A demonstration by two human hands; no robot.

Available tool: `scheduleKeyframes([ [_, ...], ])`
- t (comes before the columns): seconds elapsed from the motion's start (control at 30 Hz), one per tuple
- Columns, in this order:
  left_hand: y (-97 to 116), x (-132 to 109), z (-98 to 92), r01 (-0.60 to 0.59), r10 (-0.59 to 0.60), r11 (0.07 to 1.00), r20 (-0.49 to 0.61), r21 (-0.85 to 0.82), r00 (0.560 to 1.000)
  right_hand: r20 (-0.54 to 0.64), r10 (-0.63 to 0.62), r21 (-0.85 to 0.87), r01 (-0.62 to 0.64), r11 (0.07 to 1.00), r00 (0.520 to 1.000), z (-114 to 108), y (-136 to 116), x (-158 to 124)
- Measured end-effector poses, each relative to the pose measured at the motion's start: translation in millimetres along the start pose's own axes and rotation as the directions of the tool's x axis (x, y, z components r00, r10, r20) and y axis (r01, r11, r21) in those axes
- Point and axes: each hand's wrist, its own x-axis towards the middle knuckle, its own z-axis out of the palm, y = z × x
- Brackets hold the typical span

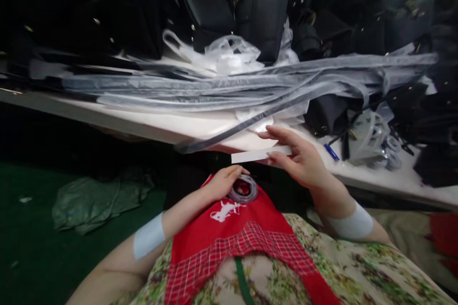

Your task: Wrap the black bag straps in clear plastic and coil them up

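Fingers (284, 134) extended, right hand (304, 159) holding strip (250, 155); left (224, 182) gripping coil (253, 190)

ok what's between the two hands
In the head view, a white strip: it extends from the right hand toward the left hand, ending just above it in the picture; whether they touch is unclear.

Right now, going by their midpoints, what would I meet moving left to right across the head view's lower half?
Crumpled green bundle, left hand, grey coiled strip, flat white strip, right hand, small blue pen-like item, clear plastic bag.
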Motion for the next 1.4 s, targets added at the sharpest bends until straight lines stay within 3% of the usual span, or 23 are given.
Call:
scheduleKeyframes([
  [0.13, -10.8, 2.1, 15.4, 0.109, -0.109, 0.992, 0.004, -0.055, 0.994, -0.031, 0.133, -0.123, -0.135, 0.983, 0.991, 4.6, 26.5, -67.9],
  [0.27, -10.1, 2.0, 29.9, 0.102, -0.101, 0.994, 0.037, -0.046, 0.994, -0.035, 0.109, -0.318, -0.114, 0.941, 0.993, 8.4, 30.2, -102.5],
  [0.57, -2.3, 1.3, 54.2, 0.048, -0.051, 0.993, 0.036, 0.104, 0.998, 0.159, 0.182, -0.592, -0.053, 0.804, 0.97, 20.3, 28.2, -109.1],
  [0.7, 4.6, -5.8, 59.8, 0.066, -0.068, 0.996, 0.039, 0.059, 0.997, 0.182, 0.199, -0.63, -0.041, 0.775, 0.963, 32.9, 37.1, -102.8],
  [0.87, 13.1, -11.2, 57.0, -0.027, 0.029, 0.98, -0.012, 0.195, 1.0, 0.085, 0.166, -0.5, -0.102, 0.86, 0.982, 41.8, 46.3, -102.8],
  [0.97, 17.2, -14.7, 53.5, -0.053, 0.057, 0.953, -0.006, 0.298, 0.998, 0.055, 0.178, -0.304, -0.154, 0.94, 0.982, 39.2, 48.9, -105.3],
  [1.07, 22.0, -20.6, 51.5, -0.102, 0.096, 0.927, 0.034, 0.36, 0.995, 0.05, 0.159, -0.092, -0.154, 0.984, 0.986, 34.4, 52.2, -104.5],
  [1.23, 26.8, -28.0, 54.0, -0.217, 0.167, 0.84, 0.144, 0.496, 0.975, -0.047, 0.096, -0.025, -0.097, 0.995, 0.994, 36.4, 63.6, -92.6],
  [1.3, 24.8, -29.2, 56.4, -0.205, 0.178, 0.801, 0.103, 0.562, 0.979, -0.045, 0.168, 0.082, -0.164, 0.983, 0.985, 39.5, 69.9, -88.8],
  [1.4, 20.9, -31.3, 59.8, -0.181, 0.183, 0.828, 0.049, 0.53, 0.982, 0.001, 0.343, 0.214, -0.336, 0.917, 0.939, 41.9, 80.3, -88.4],
])
